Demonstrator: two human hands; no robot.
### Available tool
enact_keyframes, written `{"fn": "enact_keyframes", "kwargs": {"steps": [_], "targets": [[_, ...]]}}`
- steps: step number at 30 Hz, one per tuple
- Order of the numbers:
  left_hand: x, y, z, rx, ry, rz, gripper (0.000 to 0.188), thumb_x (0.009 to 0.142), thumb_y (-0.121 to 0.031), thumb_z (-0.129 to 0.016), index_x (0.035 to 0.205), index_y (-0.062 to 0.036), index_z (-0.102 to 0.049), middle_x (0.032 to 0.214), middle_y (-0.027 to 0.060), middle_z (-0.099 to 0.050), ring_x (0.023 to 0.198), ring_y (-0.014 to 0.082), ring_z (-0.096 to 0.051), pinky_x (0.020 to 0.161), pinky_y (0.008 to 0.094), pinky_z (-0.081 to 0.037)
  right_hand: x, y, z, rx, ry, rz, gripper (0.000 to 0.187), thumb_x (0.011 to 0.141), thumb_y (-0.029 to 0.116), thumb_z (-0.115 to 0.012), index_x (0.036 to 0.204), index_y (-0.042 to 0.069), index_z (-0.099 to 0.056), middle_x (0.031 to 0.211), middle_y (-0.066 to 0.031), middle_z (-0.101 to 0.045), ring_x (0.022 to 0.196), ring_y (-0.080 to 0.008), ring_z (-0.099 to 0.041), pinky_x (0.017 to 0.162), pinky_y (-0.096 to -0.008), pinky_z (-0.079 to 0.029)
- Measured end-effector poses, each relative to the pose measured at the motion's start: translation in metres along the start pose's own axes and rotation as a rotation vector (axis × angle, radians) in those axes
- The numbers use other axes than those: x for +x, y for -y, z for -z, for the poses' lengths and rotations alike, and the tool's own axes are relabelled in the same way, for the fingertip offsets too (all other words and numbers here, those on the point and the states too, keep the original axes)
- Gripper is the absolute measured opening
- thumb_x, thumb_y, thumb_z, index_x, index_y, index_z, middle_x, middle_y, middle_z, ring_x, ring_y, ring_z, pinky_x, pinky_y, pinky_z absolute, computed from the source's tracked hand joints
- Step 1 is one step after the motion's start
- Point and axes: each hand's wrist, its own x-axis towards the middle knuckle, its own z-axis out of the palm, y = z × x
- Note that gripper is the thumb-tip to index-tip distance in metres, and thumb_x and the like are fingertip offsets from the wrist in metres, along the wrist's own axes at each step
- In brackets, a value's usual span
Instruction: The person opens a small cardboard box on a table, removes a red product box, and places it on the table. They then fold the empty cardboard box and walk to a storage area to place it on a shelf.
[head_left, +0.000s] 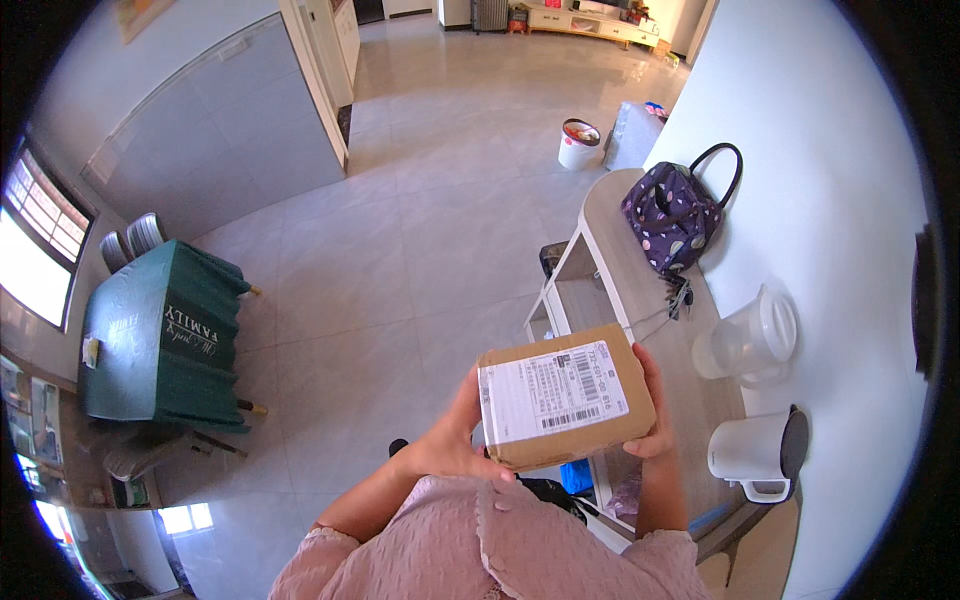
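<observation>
A brown cardboard box (640, 395) is held up in front of my chest, its top mostly covered by a white shipping label (530, 395) with printed text and barcodes. My left hand (452, 435) grips the box's left side, with the thumb along the near edge. At the right side, my right hand (655, 410) wraps round the edge and corner. The box's underside and the fingers beneath it are hidden.
To the right, a wood-topped console table (640, 250) bears a purple patterned handbag (675, 215), a clear pitcher (745, 335) and a white kettle (755, 450). A bin (578, 145) stands farther off. At left is a table with a green cloth (140, 330).
</observation>
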Motion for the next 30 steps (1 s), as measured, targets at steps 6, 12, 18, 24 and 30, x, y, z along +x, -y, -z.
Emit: {"fn": "enact_keyframes", "kwargs": {"steps": [6,12,18,24,30], "targets": [[0.001,-0.01,-0.009,0.149,-0.061,-0.187,0.119,0.057,-0.024,-0.081,0.134,-0.0038,0.008,0.134,0.0159,-0.023,0.128,0.0266,-0.023,0.104,0.0399,-0.02,0.0,0.015,0.005,-0.289,0.219,-0.07,0.112,0.042,0.013,-0.075,0.138,0.007,-0.019,0.142,-0.0123,-0.023,0.132,-0.0256,-0.021,0.106,-0.0393,-0.017],[-0.005,0.007,-0.017,0.319,-0.345,-0.237,0.114,0.061,-0.026,-0.076,0.133,-0.0059,0.01,0.134,0.017,-0.023,0.125,0.0247,-0.026,0.103,0.0426,-0.019,0.021,0.002,-0.018,-0.293,0.169,-0.053,0.084,0.071,0.018,-0.07,0.137,0.006,-0.021,0.142,-0.0107,-0.019,0.13,-0.0245,-0.023,0.104,-0.0439,-0.025],[-0.002,0.01,-0.034,0.421,-0.645,-0.407,0.112,0.056,-0.025,-0.079,0.13,-0.0076,0.003,0.125,0.0161,-0.025,0.119,0.025,-0.031,0.097,0.04,-0.026,0.034,-0.005,-0.038,-0.266,0.165,-0.028,0.074,0.076,0.025,-0.068,0.134,0.006,-0.026,0.131,-0.0092,-0.035,0.123,-0.0212,-0.034,0.1,-0.0392,-0.031],[-0.031,0.058,-0.034,0.378,-0.766,-0.342,0.113,0.049,-0.02,-0.082,0.128,-0.0104,-0.003,0.124,0.0146,-0.022,0.118,0.0245,-0.032,0.096,0.0381,-0.029,0.044,-0.003,-0.049,-0.282,0.22,0.031,0.073,0.076,0.027,-0.069,0.133,0.006,-0.028,0.128,-0.0093,-0.037,0.121,-0.0201,-0.036,0.1,-0.0375,-0.032],[-0.029,0.051,-0.035,0.439,-0.787,-0.333,0.114,0.05,-0.021,-0.081,0.128,-0.0119,0.001,0.125,0.0149,-0.02,0.119,0.0243,-0.028,0.096,0.0392,-0.027,0.046,-0.005,-0.046,-0.35,0.237,0.08,0.079,0.074,0.026,-0.07,0.134,0.005,-0.025,0.135,-0.0125,-0.03,0.126,-0.0229,-0.029,0.102,-0.0395,-0.028]]}}
